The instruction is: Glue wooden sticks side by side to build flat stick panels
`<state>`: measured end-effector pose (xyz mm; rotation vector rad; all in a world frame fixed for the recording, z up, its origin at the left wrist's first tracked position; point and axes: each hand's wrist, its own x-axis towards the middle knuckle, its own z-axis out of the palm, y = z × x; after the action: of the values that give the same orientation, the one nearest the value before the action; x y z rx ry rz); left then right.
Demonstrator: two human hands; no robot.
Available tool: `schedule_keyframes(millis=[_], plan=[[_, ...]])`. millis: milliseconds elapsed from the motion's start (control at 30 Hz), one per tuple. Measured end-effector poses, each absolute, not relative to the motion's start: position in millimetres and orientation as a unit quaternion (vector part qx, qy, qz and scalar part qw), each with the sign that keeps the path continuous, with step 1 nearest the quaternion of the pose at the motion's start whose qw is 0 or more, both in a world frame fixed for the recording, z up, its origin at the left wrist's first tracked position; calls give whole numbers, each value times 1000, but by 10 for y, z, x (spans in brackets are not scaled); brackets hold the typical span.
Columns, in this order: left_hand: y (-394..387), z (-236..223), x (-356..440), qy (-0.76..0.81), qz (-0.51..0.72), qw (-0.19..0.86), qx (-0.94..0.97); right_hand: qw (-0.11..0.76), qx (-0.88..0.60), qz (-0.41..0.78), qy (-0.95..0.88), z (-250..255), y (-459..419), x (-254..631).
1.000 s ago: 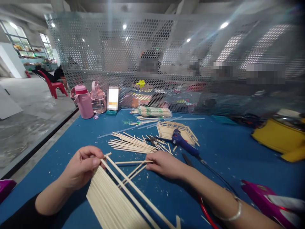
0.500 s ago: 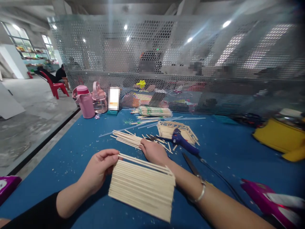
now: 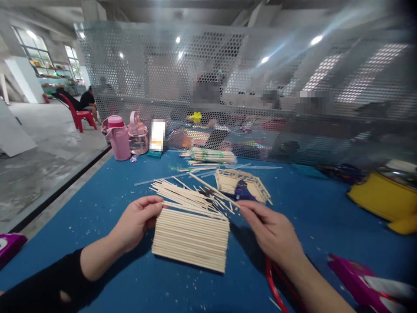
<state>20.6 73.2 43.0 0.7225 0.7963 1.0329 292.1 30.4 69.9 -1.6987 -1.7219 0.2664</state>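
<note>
My left hand (image 3: 138, 224) is closed, thumb and fingers pinching the upper left corner of a flat panel of wooden sticks (image 3: 190, 240) laid side by side. Along the panel's top edge runs a stick with its left end at those fingertips. My right hand (image 3: 275, 232) pinches one end of a single wooden stick (image 3: 215, 190), which slants up and left above the table. Beyond the panel lies a loose pile of wooden sticks (image 3: 176, 193). A blue glue gun (image 3: 243, 191), partly hidden by my right hand, rests by a small stick-built frame (image 3: 223, 179).
A bagged bundle of sticks (image 3: 213, 155) lies before the perforated metal screen (image 3: 156, 78). A pink jug (image 3: 120, 141), a clear bottle (image 3: 139, 141) and a lit phone (image 3: 158, 135) stand back left. Right are a yellow object (image 3: 371, 191), a purple object (image 3: 355, 274) and a red curved handle (image 3: 273, 284).
My right hand has drawn back from the stick pile toward the right and now holds one stick. The panel is tilted less steeply, and my left hand keeps its pinch.
</note>
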Motion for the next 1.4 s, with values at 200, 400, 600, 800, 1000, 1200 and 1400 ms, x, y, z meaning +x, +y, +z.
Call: schedule_keyframes(millis=[200, 400, 600, 800, 1000, 1200, 1400], plan=[[695, 405, 161, 375, 469, 728, 331, 317, -632, 109, -698, 681, 195, 2879], [685, 421, 194, 376, 486, 720, 323, 297, -574, 67, -761, 658, 167, 2863], [710, 435, 158, 350, 480, 740, 314, 304, -542, 17, -783, 610, 170, 2867], [723, 423, 158, 338, 479, 743, 321, 316, -487, -35, -813, 622, 232, 2829], [709, 422, 154, 330, 474, 747, 329, 327, -466, -59, -820, 607, 243, 2825], [713, 421, 152, 328, 476, 747, 328, 337, -465, -50, -817, 596, 244, 2828], [717, 419, 157, 322, 484, 747, 322, 336, -461, -35, -820, 628, 236, 2809]])
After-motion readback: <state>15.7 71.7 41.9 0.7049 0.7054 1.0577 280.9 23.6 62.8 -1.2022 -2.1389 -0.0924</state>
